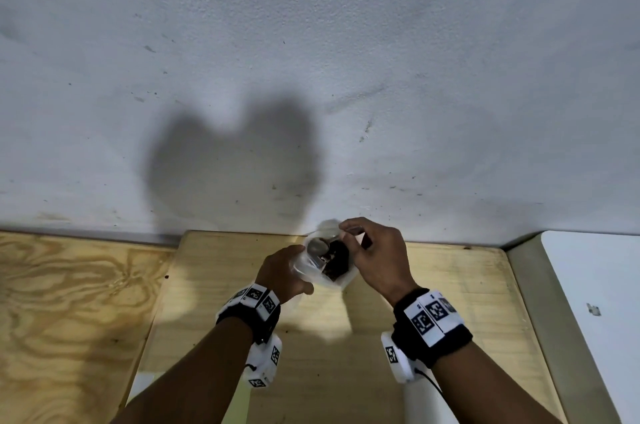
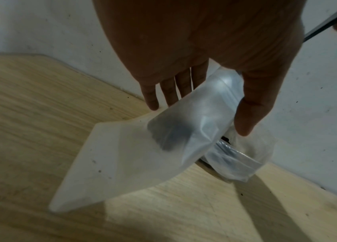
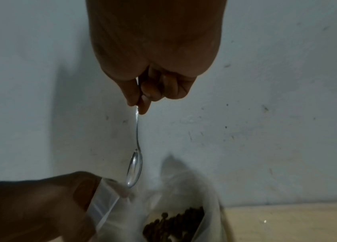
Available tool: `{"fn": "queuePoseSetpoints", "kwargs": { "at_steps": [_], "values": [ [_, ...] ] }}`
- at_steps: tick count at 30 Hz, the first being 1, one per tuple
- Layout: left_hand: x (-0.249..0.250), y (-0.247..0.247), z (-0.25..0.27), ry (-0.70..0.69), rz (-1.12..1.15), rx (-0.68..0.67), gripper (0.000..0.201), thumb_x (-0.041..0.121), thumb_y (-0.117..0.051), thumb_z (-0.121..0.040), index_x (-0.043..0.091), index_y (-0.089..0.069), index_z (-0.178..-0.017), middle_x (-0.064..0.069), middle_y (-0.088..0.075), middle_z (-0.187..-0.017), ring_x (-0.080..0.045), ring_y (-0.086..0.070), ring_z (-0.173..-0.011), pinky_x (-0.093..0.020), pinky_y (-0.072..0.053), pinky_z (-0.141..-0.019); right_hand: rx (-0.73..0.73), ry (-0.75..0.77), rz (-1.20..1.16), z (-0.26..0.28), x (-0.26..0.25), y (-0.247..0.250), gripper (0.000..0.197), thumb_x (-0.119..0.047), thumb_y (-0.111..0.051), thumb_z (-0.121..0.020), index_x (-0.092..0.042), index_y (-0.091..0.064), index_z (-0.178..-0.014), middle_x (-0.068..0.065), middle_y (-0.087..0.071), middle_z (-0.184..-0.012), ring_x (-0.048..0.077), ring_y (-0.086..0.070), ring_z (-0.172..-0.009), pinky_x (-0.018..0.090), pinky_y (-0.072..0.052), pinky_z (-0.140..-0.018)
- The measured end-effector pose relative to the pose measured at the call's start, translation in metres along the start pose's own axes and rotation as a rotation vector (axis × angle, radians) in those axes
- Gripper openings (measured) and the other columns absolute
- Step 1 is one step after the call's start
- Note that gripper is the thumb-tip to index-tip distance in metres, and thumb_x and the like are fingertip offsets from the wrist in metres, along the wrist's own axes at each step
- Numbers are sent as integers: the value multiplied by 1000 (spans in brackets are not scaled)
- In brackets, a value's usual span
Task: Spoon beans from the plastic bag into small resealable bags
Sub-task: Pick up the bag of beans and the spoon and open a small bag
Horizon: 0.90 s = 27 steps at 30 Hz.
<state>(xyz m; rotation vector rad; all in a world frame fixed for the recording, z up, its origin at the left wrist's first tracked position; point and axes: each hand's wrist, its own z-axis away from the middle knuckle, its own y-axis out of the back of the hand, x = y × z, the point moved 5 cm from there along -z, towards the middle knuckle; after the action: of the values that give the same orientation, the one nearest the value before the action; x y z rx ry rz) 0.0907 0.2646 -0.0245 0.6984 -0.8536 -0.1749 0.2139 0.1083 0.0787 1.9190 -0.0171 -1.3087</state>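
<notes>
My left hand (image 1: 289,271) holds a small translucent resealable bag (image 2: 134,157) between thumb and fingers, its mouth tilted up above the table. My right hand (image 3: 138,104) pinches the handle of a metal spoon (image 3: 135,168). The spoon's bowl hangs edge-on just above the small bag's mouth, and no beans show in it. Right behind lies the clear plastic bag (image 3: 186,190), open, with dark brown beans (image 3: 173,224) inside. In the head view both bags and the spoon's bowl (image 1: 317,246) sit bunched between my hands near the wall.
A pale wooden board (image 1: 433,302) lies under my hands, against a scuffed white wall (image 1: 311,77). Grained plywood (image 1: 69,302) lies to the left and a white surface (image 1: 595,285) to the right. A few specks lie on the board.
</notes>
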Motion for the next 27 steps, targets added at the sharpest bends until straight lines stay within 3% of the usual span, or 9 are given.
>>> {"fn": "queuePoseSetpoints", "kwargs": {
  "at_steps": [4,8,13,17,21,24,27],
  "values": [
    [0,1,-1,-2,-9,2,86,21,-88,-58,25,-52,-136,1,-59,-133,-18,-57,-116,-21,-44,-92,84,-66,-44,-4,21,17,13,-21,-74,-87,-33,-74,-92,-19,-71,-79,-1,-58,-57,11,-39,-55],
    [-2,2,1,-15,-5,33,85,23,-88,-57,27,-53,-135,2,-60,-131,-19,-59,-114,-24,-46,-94,152,-208,6,11,63,17,11,-23,-75,-87,-32,-74,-93,-12,-74,-81,6,-55,-47,31,-49,-55],
    [-2,0,9,-90,-60,70,89,32,-85,-55,29,-50,-136,8,-59,-133,-16,-60,-114,-29,-49,-95,149,-232,111,30,87,1,7,-26,-72,-90,-27,-75,-96,-12,-75,-85,0,-49,-43,25,-39,-52],
    [-5,-2,11,-112,-60,91,88,36,-83,-55,31,-50,-136,12,-59,-132,-13,-60,-111,-23,-48,-91,172,-421,-62,43,108,-12,10,-22,-72,-90,-32,-74,-90,-13,-74,-84,12,-63,-60,34,-52,-62],
    [-6,-3,9,-134,-70,74,87,34,-84,-58,26,-50,-138,9,-58,-134,-14,-59,-114,-21,-45,-92,260,-533,-162,58,115,-26,12,-11,-73,-86,-22,-73,-81,-5,-75,-84,19,-70,-83,39,-56,-77],
    [-6,-2,6,-134,-76,70,88,34,-85,-58,25,-50,-138,8,-58,-135,-14,-59,-115,-19,-44,-90,289,-620,-221,65,115,-41,21,-6,-73,-84,-26,-73,-77,-5,-76,-88,19,-71,-90,39,-56,-86],
    [-5,-1,4,-127,-77,64,88,34,-85,-57,25,-50,-138,7,-58,-134,-15,-59,-114,-24,-47,-92,275,-739,-324,66,120,-55,30,-7,-74,-82,-33,-74,-67,-13,-76,-87,17,-72,-91,39,-55,-91]
  ]
}}
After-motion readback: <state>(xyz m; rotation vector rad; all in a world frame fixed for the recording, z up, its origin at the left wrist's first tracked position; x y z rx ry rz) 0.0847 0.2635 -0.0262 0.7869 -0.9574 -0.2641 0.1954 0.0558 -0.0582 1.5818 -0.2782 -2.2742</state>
